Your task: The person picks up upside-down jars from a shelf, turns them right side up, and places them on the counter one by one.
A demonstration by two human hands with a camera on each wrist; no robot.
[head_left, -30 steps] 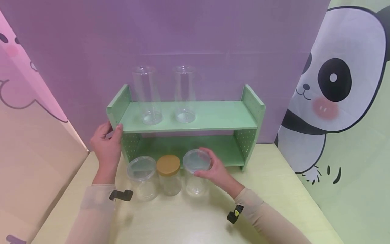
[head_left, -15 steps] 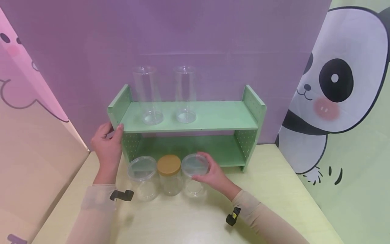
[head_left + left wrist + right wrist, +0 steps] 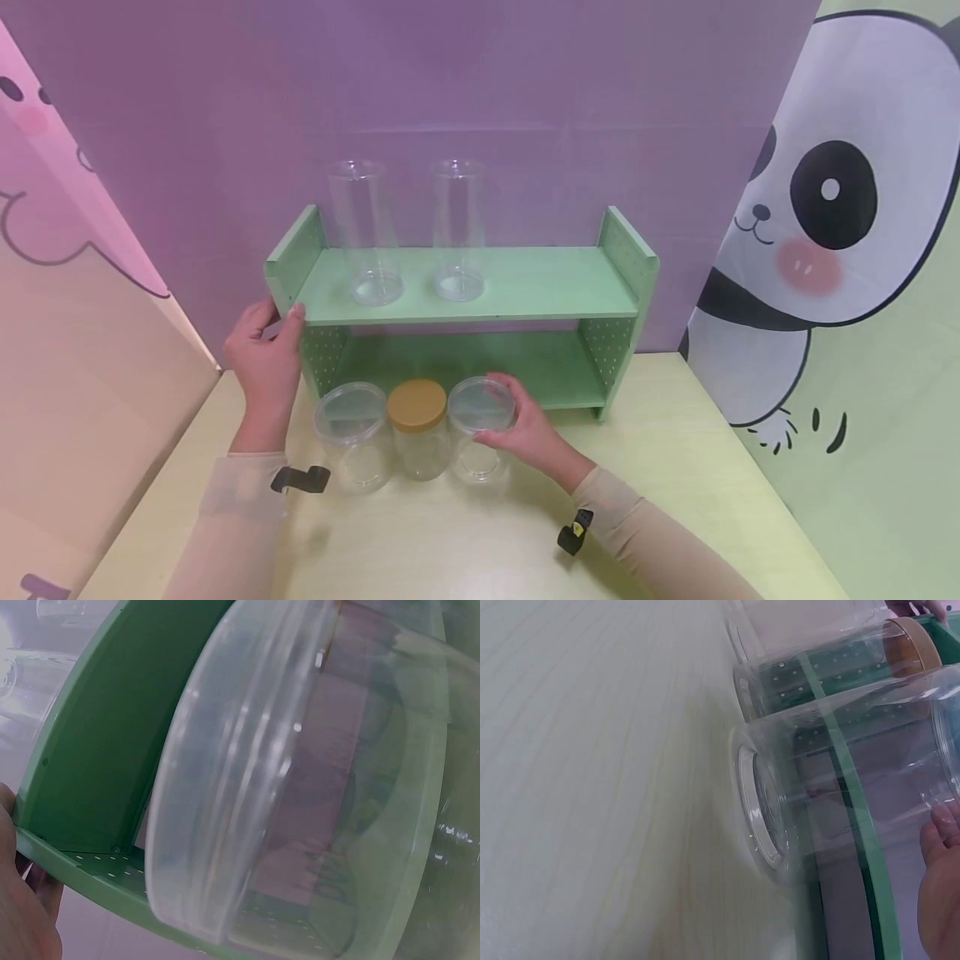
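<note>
My left hand grips the left side panel of a green two-tier shelf, thumb on its front edge. In front of the shelf, three clear jars stand upright in a row on the table. My right hand holds the rightmost one, a clear-lidded jar, near its lid. Beside it is a jar with an orange-brown lid, and at the left a wider clear-lidded jar. That left jar fills much of the left wrist view. In the right wrist view, the held jar's base appears on or very near the tabletop.
Two tall clear containers stand on the upper tier, left of centre. Behind the shelf rises a purple backdrop. Panels with a pink figure and a panda flank the pale wooden table.
Over the first half second my right hand brought the jar slightly left and lower in view, close to the orange-brown-lidded jar. Since then it has hardly moved. My left hand has kept its place.
</note>
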